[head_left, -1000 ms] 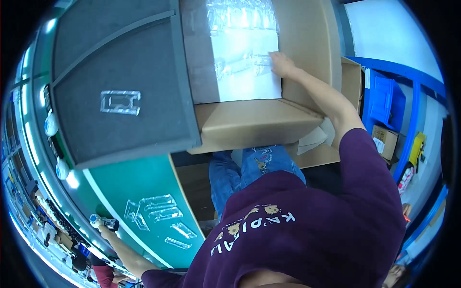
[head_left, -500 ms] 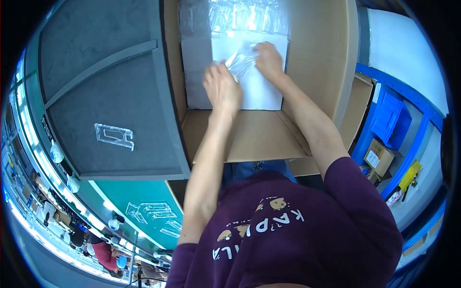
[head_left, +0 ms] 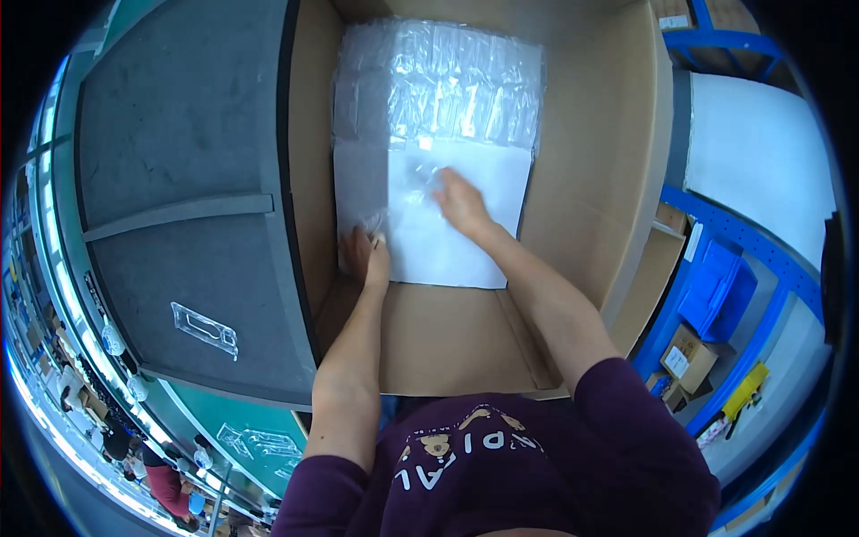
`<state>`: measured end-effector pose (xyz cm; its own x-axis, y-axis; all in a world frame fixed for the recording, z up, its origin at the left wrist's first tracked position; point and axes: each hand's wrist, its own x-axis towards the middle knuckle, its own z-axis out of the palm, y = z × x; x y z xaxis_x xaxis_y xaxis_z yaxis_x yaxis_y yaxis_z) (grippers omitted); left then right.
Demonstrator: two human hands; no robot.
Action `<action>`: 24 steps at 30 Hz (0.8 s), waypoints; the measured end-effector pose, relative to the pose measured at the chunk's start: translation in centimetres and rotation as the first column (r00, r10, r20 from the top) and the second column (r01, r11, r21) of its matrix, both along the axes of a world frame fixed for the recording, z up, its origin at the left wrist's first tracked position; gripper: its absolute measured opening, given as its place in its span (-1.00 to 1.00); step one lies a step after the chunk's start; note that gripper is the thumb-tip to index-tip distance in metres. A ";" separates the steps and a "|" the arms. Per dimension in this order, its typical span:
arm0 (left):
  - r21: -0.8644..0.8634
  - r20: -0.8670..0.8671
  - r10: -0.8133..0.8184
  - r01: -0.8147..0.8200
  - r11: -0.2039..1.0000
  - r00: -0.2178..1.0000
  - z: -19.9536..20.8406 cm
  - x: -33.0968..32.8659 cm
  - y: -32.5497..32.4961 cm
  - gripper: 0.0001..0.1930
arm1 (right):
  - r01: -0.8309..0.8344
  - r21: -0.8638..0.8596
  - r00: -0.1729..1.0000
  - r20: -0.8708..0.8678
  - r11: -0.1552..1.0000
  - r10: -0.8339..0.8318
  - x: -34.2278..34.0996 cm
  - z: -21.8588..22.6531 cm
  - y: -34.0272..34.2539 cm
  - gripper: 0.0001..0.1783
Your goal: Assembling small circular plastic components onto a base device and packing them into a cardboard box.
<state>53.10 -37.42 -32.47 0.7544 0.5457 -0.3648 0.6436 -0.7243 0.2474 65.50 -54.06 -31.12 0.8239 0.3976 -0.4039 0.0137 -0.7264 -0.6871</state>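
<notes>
Inside a deep cardboard box (head_left: 591,170), both of my hands are at a clear plastic bag (head_left: 424,179) over a white sheet (head_left: 452,255). My left hand (head_left: 367,257) is low at the sheet's left side, its fingers closed on the bag's near end. Higher up and to the right, my right hand (head_left: 462,201) is slightly blurred, its fingertips pinched at the bag's other end. Whatever is inside the bag is too faint to make out. Beyond the hands, rows of bagged clear plastic pieces (head_left: 447,85) lie packed on the sheet's far half.
Left of the box stands a dark grey padded table (head_left: 179,134) with a raised strip. On it lies a loose clear plastic piece (head_left: 205,330). More clear pieces (head_left: 259,443) rest on a green mat (head_left: 192,421). To the right are blue shelving (head_left: 716,210) and a blue bin (head_left: 716,286).
My hands have moved apart, the left one down toward the sheet's left edge. The view has shifted, so more packed rows at the box's far end show.
</notes>
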 end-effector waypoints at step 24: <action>-0.296 0.348 0.034 0.075 0.952 0.937 0.9 21.1 -3.1 -0.14 | 0.733 0.305 0.680 -0.316 0.608 -0.661 10.9 -2.0 0.8 -0.35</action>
<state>74.23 -40.50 -31.53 0.8725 0.4345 -0.2234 0.4638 -0.5927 0.6584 76.43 -53.26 -33.10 0.8555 -0.1256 -0.5023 -0.5168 -0.1490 -0.8430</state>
